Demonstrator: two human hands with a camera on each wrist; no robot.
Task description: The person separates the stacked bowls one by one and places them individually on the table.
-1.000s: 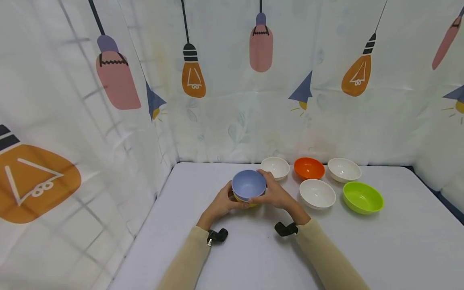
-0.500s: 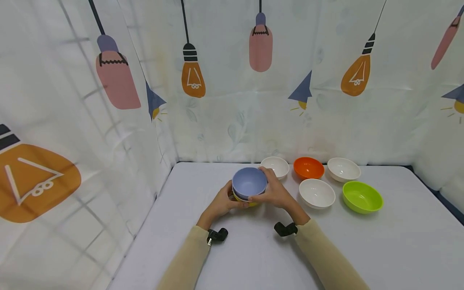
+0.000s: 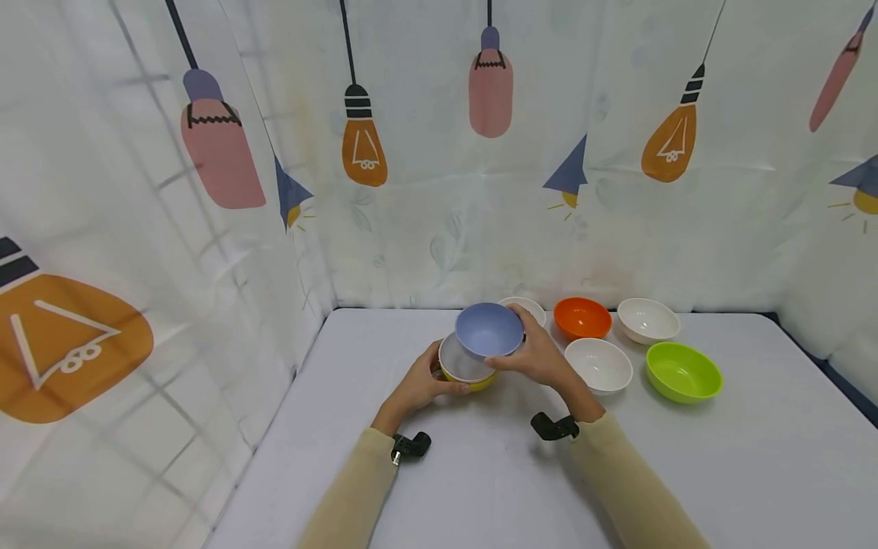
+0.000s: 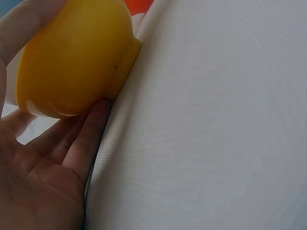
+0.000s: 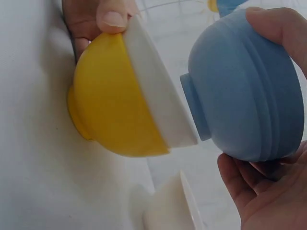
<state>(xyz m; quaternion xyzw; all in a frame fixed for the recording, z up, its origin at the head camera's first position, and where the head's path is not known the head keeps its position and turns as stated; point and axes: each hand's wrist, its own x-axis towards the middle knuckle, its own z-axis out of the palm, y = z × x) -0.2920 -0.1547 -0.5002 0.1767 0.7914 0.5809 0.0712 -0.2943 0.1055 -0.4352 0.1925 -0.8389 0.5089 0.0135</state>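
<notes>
A blue bowl (image 3: 489,329) is held by its sides in my right hand (image 3: 540,357), thumb on one side and fingers on the other. It hangs above and to the right of a white bowl (image 5: 152,91), which sits nested inside a yellow bowl (image 5: 108,98). My left hand (image 3: 418,386) grips the yellow bowl, whose foot rests on the table, with the thumb near the rim. In the right wrist view the blue bowl's foot is close to the white rim; whether they touch I cannot tell.
Behind and right of my hands on the white table (image 3: 775,457) are an orange bowl (image 3: 583,318), a lime green bowl (image 3: 684,373) and white bowls (image 3: 599,366). One white bowl (image 3: 514,300) is partly hidden by my right hand. A printed curtain (image 3: 425,229) hangs behind the table.
My right hand has lifted the blue bowl out of the nested stack and moved it up and to the right, uncovering the white bowl. My left hand has stayed in place.
</notes>
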